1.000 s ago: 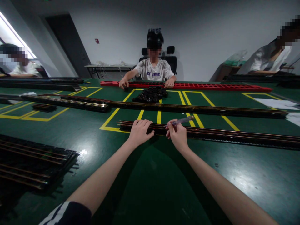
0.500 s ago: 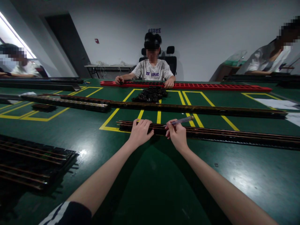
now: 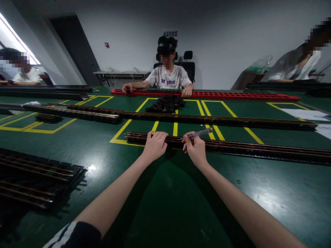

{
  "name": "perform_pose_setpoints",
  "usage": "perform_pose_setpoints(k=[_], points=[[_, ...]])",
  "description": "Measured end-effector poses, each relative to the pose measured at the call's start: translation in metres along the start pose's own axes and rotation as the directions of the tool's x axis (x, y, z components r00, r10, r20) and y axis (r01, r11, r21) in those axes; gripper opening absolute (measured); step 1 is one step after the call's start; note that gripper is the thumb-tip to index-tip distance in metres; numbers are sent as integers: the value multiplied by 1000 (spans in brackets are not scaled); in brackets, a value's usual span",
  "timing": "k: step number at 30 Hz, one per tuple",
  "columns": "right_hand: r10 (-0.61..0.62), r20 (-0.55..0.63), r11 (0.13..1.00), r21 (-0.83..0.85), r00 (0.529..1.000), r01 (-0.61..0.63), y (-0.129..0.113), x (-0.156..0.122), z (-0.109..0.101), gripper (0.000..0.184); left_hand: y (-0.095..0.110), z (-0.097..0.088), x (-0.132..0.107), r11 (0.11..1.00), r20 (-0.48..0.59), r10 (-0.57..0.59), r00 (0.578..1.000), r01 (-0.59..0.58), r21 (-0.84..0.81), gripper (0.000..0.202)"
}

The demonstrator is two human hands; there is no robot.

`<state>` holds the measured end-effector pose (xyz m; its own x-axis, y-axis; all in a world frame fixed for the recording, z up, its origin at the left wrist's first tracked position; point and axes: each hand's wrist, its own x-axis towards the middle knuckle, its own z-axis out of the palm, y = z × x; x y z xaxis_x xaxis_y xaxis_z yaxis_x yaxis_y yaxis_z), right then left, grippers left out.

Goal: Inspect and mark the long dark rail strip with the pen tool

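A long black strip with copper-coloured rods (image 3: 248, 150) along its top lies across the table in front of me. My left hand (image 3: 155, 146) is closed over the strip near its left end, fingers over the far side and thumb on the near side. In my right hand (image 3: 195, 148) is a small screwdriver (image 3: 200, 133) with a clear handle, held like a pen. Its handle points up and to the right, and its thin tip is down at the rods, just right of my left hand. Whether the tip touches a rod I cannot tell.
Beyond lies another long strip (image 3: 222, 120), then a pile of black parts (image 3: 165, 104). A co-worker (image 3: 169, 77) sits opposite behind a long red slotted frame (image 3: 240, 95). More rodded black strips (image 3: 33, 179) lie at near left. White papers (image 3: 305, 113) are at right.
The black strip has slid slightly left under my hands. My left thumb has drawn in closer to the fingers. The co-worker's hand at the red frame has moved left.
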<state>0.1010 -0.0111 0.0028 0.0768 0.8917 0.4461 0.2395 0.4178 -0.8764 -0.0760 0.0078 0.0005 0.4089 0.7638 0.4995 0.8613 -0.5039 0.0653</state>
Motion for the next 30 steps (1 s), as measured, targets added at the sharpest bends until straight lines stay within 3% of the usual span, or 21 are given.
perform_pose_setpoints(k=[5, 11, 30], points=[[-3, -52, 1000, -19, 999, 2, 0, -1, -1, 32, 0, -1, 0, 1000, 17, -4, 1000, 4, -7, 32], [5, 25, 1000, 3, 1000, -5, 0, 0, -1, 31, 0, -1, 0, 1000, 26, -2, 1000, 2, -15, 32], [17, 1, 1000, 10, 1000, -17, -2, -1, 0, 32, 0, -3, 1, 1000, 40, -2, 999, 2, 1, 41]])
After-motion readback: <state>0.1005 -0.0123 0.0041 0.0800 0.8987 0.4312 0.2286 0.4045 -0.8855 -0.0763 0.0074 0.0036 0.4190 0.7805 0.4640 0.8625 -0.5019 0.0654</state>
